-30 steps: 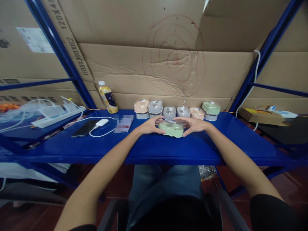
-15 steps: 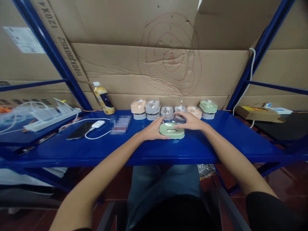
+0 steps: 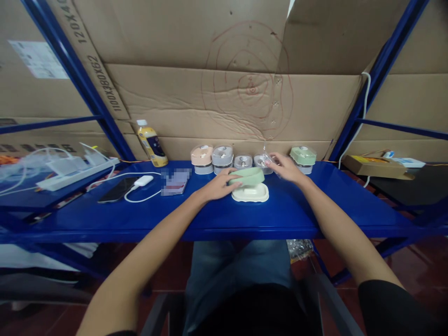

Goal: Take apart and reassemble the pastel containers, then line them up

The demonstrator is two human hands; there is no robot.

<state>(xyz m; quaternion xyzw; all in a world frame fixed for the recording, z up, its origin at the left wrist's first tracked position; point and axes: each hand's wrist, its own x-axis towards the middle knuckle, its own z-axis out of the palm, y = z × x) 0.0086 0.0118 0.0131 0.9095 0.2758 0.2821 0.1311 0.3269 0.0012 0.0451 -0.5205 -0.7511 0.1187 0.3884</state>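
Observation:
My left hand (image 3: 217,185) is closed on the left end of a light green oval frame (image 3: 251,176), which is tilted and raised just above a cream oval base (image 3: 251,194) on the blue table. My right hand (image 3: 287,169) has its fingers closed around a clear plastic lid (image 3: 268,160), held up and to the right of the base. Behind the hands stand a small grey container (image 3: 242,162) and another grey container (image 3: 259,162), partly covered by the clear lid. My right hand hides a peach container behind it.
Along the back stand a peach container (image 3: 202,156), a larger grey container (image 3: 222,156) and a green one (image 3: 303,156). On the left are a yellow drink bottle (image 3: 153,145), a black phone (image 3: 117,190), a white charger (image 3: 143,180) with cable, and a power strip (image 3: 79,175).
My left hand has lifted the green frame off the cream base, which now shows. My right hand has moved the clear lid up and to the right, away from the frame.

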